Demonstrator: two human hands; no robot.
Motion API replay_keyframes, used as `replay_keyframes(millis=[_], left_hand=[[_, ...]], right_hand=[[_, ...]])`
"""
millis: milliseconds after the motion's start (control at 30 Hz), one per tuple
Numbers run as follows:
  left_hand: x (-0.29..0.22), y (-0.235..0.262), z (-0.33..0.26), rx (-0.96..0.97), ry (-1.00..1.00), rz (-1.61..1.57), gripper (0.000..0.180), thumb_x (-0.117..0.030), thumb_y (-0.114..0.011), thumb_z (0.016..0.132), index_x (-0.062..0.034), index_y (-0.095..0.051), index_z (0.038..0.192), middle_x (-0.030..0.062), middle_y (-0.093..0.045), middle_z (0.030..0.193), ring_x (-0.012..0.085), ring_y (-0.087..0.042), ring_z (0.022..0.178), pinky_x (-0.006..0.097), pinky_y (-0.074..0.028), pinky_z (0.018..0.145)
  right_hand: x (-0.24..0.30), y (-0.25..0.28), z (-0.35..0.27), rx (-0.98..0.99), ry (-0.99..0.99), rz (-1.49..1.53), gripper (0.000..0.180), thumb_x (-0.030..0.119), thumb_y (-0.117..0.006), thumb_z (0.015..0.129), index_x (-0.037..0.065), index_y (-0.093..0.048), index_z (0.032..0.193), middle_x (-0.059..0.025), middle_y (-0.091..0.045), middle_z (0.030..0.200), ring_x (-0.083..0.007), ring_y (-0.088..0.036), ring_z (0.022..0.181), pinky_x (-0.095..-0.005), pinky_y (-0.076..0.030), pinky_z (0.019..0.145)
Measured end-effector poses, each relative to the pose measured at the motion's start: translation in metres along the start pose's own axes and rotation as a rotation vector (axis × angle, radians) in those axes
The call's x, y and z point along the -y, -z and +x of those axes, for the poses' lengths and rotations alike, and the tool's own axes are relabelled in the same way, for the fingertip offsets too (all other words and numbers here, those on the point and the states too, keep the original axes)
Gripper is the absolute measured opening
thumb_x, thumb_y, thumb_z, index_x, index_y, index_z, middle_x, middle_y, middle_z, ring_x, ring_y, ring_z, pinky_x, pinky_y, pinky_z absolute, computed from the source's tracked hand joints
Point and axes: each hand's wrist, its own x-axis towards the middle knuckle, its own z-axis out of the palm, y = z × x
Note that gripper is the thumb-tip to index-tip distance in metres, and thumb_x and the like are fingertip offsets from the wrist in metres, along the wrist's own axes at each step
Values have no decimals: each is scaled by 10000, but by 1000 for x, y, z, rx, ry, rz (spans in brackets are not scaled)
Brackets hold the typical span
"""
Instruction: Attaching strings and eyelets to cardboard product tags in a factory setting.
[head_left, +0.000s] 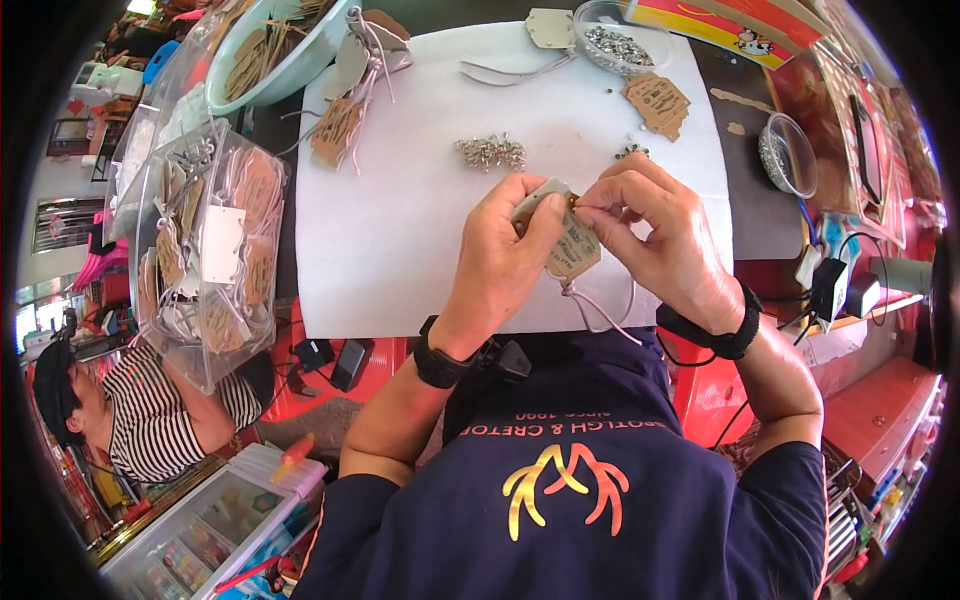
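My left hand [505, 255] and my right hand [655, 235] together hold a small brown cardboard tag [573, 250] above the near edge of a white sheet [400, 220]. My left thumb presses the tag's top. My right fingertips pinch a small metal pin at the tag's upper corner. A pale cord [600, 310] hangs from the tag toward my lap. A little heap of silver safety pins [491, 151] lies on the sheet just beyond my hands.
A clear bag of strung tags [205, 250] sits left. A pale green bowl of tags [270, 50], a clear dish of pins [620, 42], a tag stack [658, 100] and a small glass bowl [787, 155] ring the sheet. A person in stripes [150, 410] sits lower left.
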Motion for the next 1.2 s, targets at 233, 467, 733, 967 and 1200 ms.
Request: replay_keyframes(millis=[233,467,733,967,1200], left_hand=[[1,-3,-2,12,34,-12,203,-176,-596,977,13,-610,1048,-24,-590,826,18,-494,738,208,-434,624],[24,5,8,-71,47,-25,256,-212,-611,962,37,-617,1021,16,-644,827,44,-534,741,238,-476,657],[26,10,11,-64,-24,73,269,-227,-613,967,35,-612,1028,30,-665,845,55,-564,761,240,-489,676],[27,11,13,-102,-73,42,234,-212,-585,991,12,-612,1054,49,-684,908,74,-615,798,250,-513,690],[20,26,18,-464,-294,-171,170,-174,-560,1000,-36,-586,1096,85,-675,1001,149,-663,905,271,-528,747]], right_hand=[[-7,-6,-2,-39,44,-56,78,17,-684,858,8,-625,909,-91,-579,828,-212,-612,686,-301,-511,614],[-21,9,-7,-91,-85,-83,86,45,-681,871,26,-645,946,-70,-627,844,-173,-607,675,-277,-489,583],[-29,42,-19,153,-71,-131,68,52,-677,870,11,-648,916,-76,-616,790,-170,-611,655,-287,-487,584],[-23,51,-44,375,-57,-138,90,48,-695,844,25,-642,913,-101,-609,795,-232,-632,688,-335,-506,627],[-30,69,-59,216,-144,-210,81,27,-693,844,13,-646,909,-82,-604,783,-205,-603,612,-310,-480,563]])
